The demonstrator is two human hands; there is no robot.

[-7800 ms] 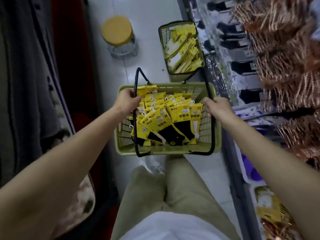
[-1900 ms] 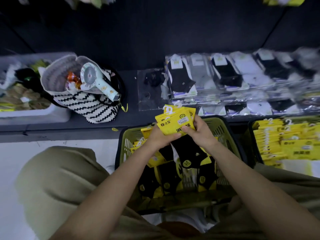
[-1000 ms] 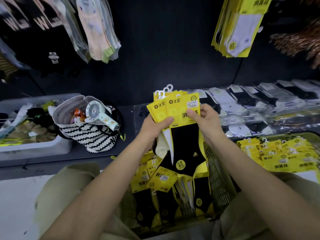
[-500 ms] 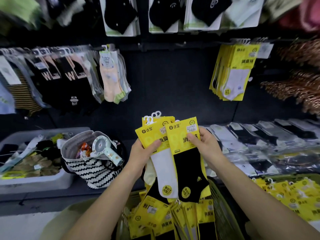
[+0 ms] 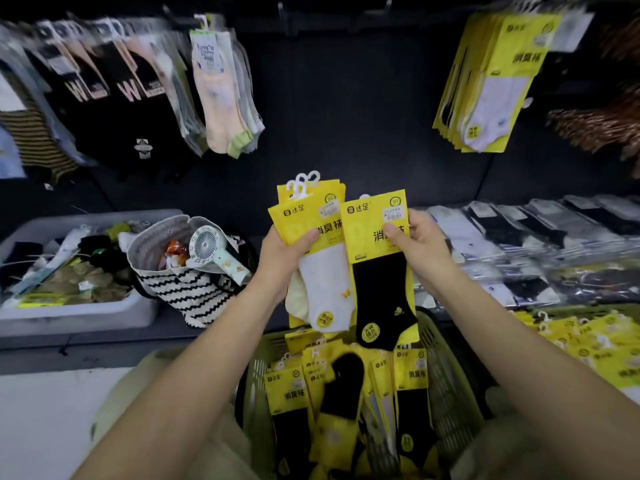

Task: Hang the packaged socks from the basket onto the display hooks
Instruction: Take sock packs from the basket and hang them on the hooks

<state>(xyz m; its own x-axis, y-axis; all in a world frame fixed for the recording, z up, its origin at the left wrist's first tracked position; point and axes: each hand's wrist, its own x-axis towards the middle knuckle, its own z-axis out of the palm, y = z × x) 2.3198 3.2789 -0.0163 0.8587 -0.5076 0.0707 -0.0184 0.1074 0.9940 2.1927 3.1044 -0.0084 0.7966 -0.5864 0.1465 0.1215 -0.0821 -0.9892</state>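
The right grip (image 5: 422, 247) is clamped on one yellow pack of black socks (image 5: 381, 289), thumb over the printed card and fingers behind. Just beside it, the left grip (image 5: 280, 258) is closed round a fanned stack of yellow packs (image 5: 311, 216), with a white sock at the front and a cream one peeking out behind. Three white hanger loops (image 5: 302, 184) stick up from the stack. How many packs are in it I cannot tell, since they overlap.

Both bundles are held above the green basket (image 5: 446, 375), which sits at the person's lap, its near end cut off. More sock packs (image 5: 346, 393) lie jumbled in it, too overlapped to count.

On the wall at upper right, one thick bunch of yellow white-sock packs (image 5: 491, 91) hangs from a hook. At upper left hang peach sock packs (image 5: 221, 98) and two black bunches marked W (image 5: 114, 95), blurred.

To the left sit one zigzag tote bag (image 5: 187, 292) holding one handheld fan (image 5: 214, 251), and one white bin (image 5: 76, 313) of loose socks. To the right are clear-wrapped socks (image 5: 519, 237) and a second heap of yellow packs (image 5: 588, 341), cut off at the edge.
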